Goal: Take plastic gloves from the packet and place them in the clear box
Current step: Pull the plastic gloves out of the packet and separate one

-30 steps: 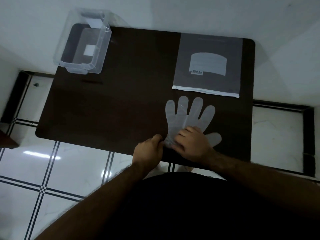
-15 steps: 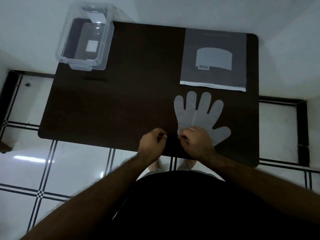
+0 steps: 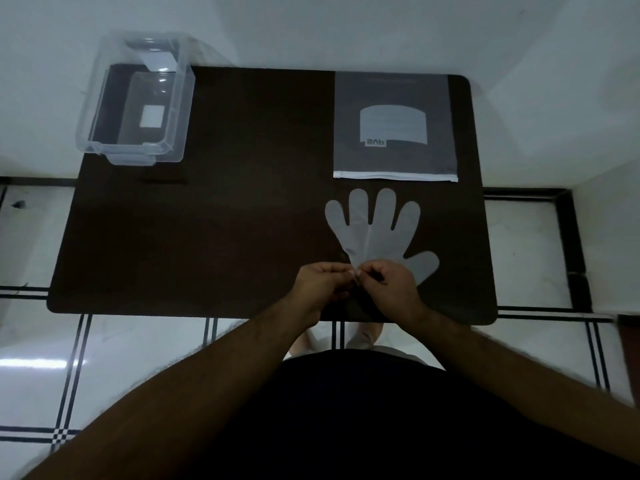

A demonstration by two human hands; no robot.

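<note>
While both hands meet at the near edge, the dark brown rectangular table (image 3: 221, 237) carries everything, largest first. Clear plastic storage box (image 3: 138, 109) sits at the far-left corner, open top, empty apart from a white sticker on its base, well apart from the hands, up and to the left. Grey translucent zip packet (image 3: 394, 126) lies flat at far right, white zip strip on the near side; its pale label shows letters upside down, approx "qvs", rest too small to read. Thin translucent plastic glove (image 3: 377, 233) lies flat just nearer than the packet, long axis running away from the person, fingers toward the packet, thumb to the right, cuff at the hands. Right hand (image 3: 388, 285) covers the cuff & pinches it w/ curled fingers; left hand (image 3: 322, 282) touches it fingertip to fingertip, also pinched on the cuff edge, probably separating layers. Left hand is nearer the box, so a carry would run diagonally far-left across the table.
</note>
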